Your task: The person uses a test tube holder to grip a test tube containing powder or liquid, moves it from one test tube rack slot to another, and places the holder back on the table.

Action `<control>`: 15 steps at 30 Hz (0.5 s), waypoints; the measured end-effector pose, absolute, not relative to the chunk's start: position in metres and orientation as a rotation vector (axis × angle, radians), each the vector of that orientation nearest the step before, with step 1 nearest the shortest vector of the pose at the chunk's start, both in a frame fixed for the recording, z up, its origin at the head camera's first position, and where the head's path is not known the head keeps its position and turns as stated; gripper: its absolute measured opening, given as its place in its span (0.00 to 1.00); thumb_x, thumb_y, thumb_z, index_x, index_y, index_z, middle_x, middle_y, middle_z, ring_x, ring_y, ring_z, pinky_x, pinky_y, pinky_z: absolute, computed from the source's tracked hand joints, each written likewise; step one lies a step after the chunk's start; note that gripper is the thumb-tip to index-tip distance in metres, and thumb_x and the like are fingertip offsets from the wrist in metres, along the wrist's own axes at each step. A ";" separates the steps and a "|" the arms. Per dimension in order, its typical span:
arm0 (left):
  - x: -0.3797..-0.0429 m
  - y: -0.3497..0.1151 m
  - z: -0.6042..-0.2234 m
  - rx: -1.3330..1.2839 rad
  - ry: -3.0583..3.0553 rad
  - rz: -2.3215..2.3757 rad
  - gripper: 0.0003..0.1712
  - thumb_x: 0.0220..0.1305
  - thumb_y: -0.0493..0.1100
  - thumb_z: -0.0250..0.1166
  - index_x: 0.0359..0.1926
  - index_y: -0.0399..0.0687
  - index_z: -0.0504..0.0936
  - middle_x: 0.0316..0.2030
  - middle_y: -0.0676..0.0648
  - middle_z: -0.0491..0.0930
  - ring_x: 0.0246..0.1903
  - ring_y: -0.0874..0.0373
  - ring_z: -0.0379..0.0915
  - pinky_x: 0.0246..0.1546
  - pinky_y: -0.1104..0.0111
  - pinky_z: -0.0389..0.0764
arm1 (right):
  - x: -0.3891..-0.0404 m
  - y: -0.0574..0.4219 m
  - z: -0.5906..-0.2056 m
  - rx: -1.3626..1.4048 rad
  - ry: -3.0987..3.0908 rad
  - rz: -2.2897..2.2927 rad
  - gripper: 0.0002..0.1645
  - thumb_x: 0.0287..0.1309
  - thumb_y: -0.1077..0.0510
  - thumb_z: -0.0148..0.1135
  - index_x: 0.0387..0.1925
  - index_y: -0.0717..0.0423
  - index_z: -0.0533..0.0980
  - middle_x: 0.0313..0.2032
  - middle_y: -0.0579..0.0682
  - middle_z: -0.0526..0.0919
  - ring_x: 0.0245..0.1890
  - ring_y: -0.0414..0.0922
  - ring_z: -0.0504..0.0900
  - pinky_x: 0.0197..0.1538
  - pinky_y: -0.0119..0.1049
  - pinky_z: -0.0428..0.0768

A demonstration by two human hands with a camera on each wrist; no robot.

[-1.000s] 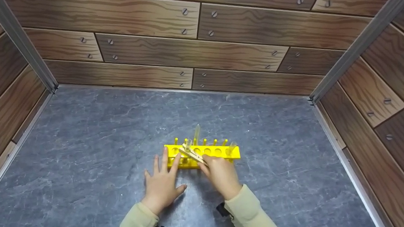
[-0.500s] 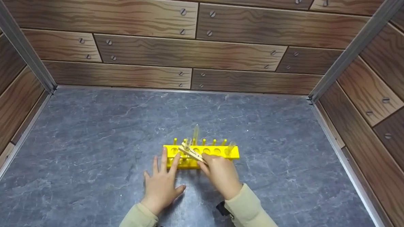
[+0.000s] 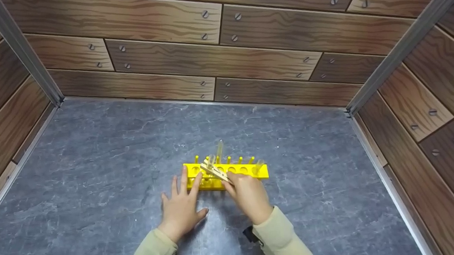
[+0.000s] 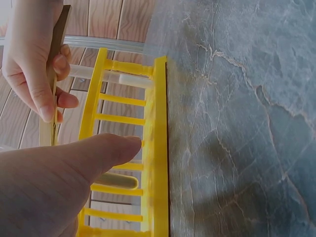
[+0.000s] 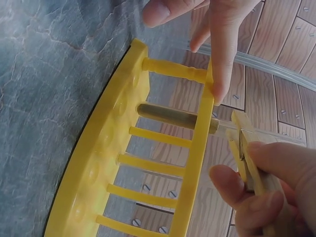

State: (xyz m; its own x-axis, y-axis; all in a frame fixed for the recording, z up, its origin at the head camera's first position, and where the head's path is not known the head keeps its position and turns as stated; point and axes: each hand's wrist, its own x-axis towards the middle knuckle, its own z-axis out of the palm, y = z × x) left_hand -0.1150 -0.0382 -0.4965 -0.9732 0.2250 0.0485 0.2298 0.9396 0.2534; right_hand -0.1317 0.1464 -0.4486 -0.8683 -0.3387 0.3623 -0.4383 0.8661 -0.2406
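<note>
A yellow test tube rack [image 3: 238,168] stands on the grey surface. My right hand [image 3: 249,197] grips a wooden test tube clamp [image 3: 216,172] that reaches to the upper part of a glass test tube [image 3: 212,160] near the rack's left end. In the right wrist view the test tube [image 5: 170,116] has yellowish-brown contents in its lower part, and its rounded bottom hangs just over the rack's base [image 5: 94,158]. My left hand [image 3: 181,210] lies with spread, straight fingers, the fingertips touching the rack's top plate [image 5: 200,128] at the left end.
A second test tube [image 3: 258,166] stands in the rack's right end hole. Behind the top plate, another tube [image 3: 220,150] sits upside down on a peg in the row of yellow pegs [image 3: 240,160]. Wood-patterned walls [image 3: 162,53] enclose the surface.
The clamped test tube has risen slightly in the rack, its rim now a little higher. The left hand and the rack have stayed in place; the head view shifted slightly.
</note>
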 end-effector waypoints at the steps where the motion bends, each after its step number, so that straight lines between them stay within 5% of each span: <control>1: -0.115 -0.039 -0.497 -0.363 -3.071 -0.397 0.59 0.46 0.67 0.67 0.73 0.58 0.47 0.71 0.36 0.36 0.64 0.30 0.49 0.48 0.30 0.61 | -0.132 0.146 -0.449 0.582 -2.730 0.465 0.10 0.58 0.53 0.62 0.34 0.57 0.81 0.19 0.46 0.78 0.14 0.37 0.70 0.17 0.28 0.70; 15: -0.115 -0.039 -0.496 -0.383 -3.054 -0.398 0.61 0.45 0.67 0.68 0.73 0.57 0.45 0.71 0.34 0.34 0.62 0.27 0.49 0.45 0.29 0.62 | -0.132 0.146 -0.450 0.557 -2.736 0.512 0.08 0.56 0.55 0.64 0.29 0.57 0.79 0.19 0.46 0.77 0.14 0.37 0.67 0.17 0.27 0.69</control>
State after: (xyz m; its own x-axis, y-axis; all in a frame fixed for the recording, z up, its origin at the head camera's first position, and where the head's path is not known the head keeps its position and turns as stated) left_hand -0.1148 -0.0385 -0.4958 -0.9688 0.2380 0.0689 0.2477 0.9367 0.2476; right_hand -0.1319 0.1460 -0.4503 -0.8790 -0.3159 0.3571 -0.4237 0.8611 -0.2811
